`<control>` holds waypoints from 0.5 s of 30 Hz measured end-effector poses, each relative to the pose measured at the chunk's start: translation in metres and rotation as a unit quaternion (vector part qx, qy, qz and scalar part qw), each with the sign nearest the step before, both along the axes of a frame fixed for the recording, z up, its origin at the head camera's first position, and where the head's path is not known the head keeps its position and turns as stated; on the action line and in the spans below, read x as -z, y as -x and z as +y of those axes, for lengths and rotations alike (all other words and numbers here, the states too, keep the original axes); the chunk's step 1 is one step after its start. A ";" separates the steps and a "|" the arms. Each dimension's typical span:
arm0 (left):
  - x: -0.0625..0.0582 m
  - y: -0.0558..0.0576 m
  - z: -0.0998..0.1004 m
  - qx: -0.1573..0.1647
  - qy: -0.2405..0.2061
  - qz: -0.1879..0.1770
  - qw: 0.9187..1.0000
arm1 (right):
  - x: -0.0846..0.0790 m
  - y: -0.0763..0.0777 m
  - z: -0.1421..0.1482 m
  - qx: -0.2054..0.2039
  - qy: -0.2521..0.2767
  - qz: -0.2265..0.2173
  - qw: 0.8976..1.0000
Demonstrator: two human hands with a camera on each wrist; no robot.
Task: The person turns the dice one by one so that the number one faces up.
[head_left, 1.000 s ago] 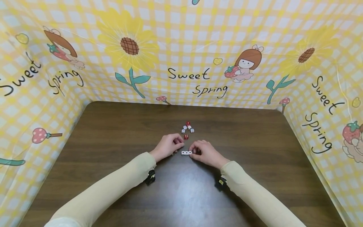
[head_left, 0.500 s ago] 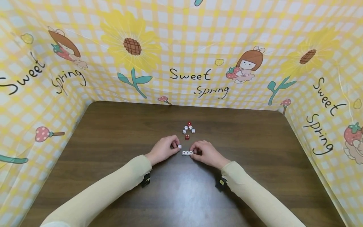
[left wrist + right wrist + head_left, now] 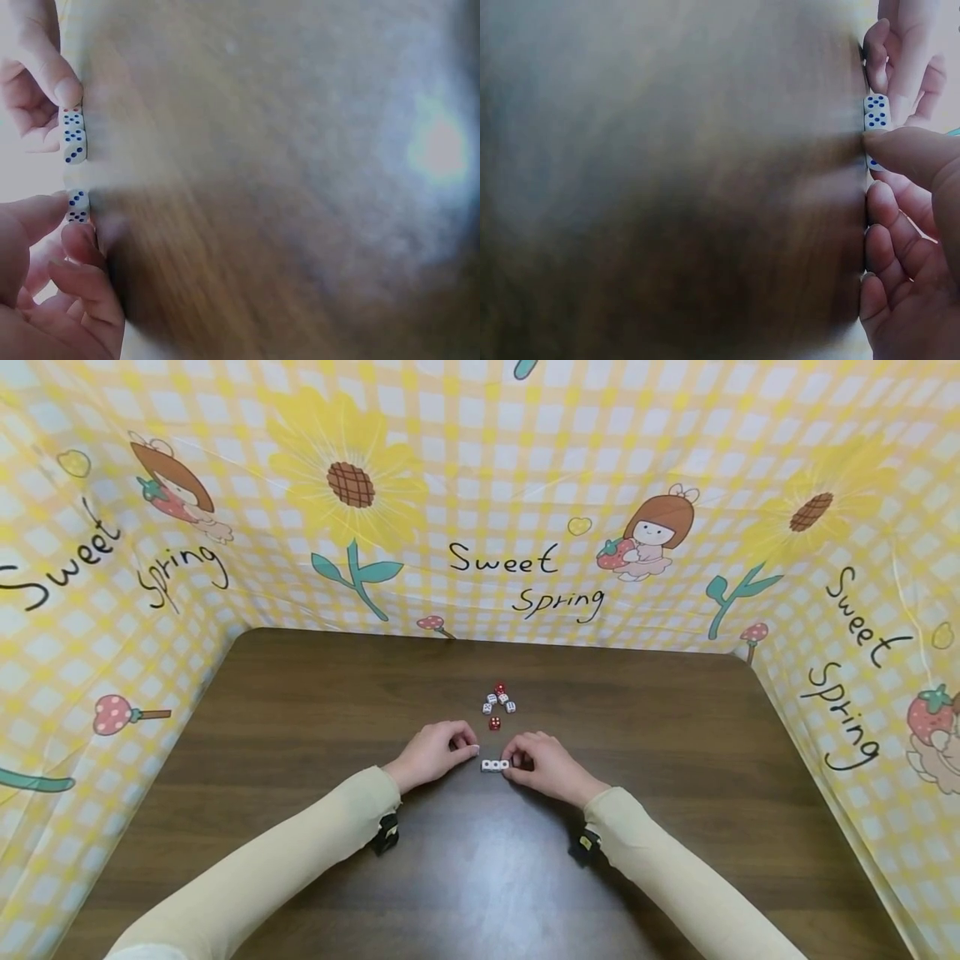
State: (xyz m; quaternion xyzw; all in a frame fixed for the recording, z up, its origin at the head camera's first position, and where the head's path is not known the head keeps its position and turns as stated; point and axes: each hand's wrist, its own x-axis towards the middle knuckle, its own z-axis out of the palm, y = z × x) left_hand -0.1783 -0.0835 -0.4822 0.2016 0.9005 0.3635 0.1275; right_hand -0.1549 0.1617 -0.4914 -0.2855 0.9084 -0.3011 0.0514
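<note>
Table (image 3: 300, 710): brown, under fingers
L hand (image 3: 433, 753): thumb + fingertip nearly tog., wht die (image 3: 78, 199) pinched btwn
R hand (image 3: 549, 767): same, pinching R end of row (image 3: 491, 766)
Far dice (image 3: 492, 699): 4 wht, 1 red, beyond fingertips
Row: 3 wht dice touching, L of R fingertips
Red die (image 3: 494, 723): just past fingertips

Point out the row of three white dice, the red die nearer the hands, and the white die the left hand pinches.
Row of white dice (image 3: 496, 765), head view: top, midway along.
Nearer red die (image 3: 494, 722), head view: upper face.
Pinched white die (image 3: 78, 199), left wrist view: face with three blue pips.
</note>
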 end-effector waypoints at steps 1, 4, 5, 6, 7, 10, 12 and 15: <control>0.000 0.000 0.000 0.000 -0.001 -0.003 1.000 | 0.000 0.000 0.000 0.000 0.001 -0.002 1.000; 0.001 -0.001 -0.001 0.004 -0.011 -0.004 1.000 | 0.000 0.000 0.000 0.000 0.002 -0.003 1.000; 0.001 -0.001 -0.002 0.005 -0.014 -0.004 1.000 | 0.000 0.000 0.000 0.001 0.001 -0.002 1.000; 0.001 -0.001 -0.002 0.007 -0.015 -0.003 1.000 | 0.000 0.000 0.000 0.001 0.002 -0.001 1.000; 0.002 -0.001 -0.002 0.010 -0.017 -0.001 1.000 | 0.000 0.000 0.000 0.001 0.002 0.000 1.000; 0.002 -0.002 -0.002 0.019 -0.015 0.003 1.000 | -0.001 0.000 0.000 0.001 0.002 0.001 1.000; 0.002 -0.002 -0.002 0.023 -0.012 0.005 1.000 | 0.000 0.000 0.000 0.001 0.003 0.002 1.000; 0.003 -0.003 -0.003 0.024 -0.011 0.002 1.000 | 0.003 0.000 0.000 0.000 0.008 0.004 1.000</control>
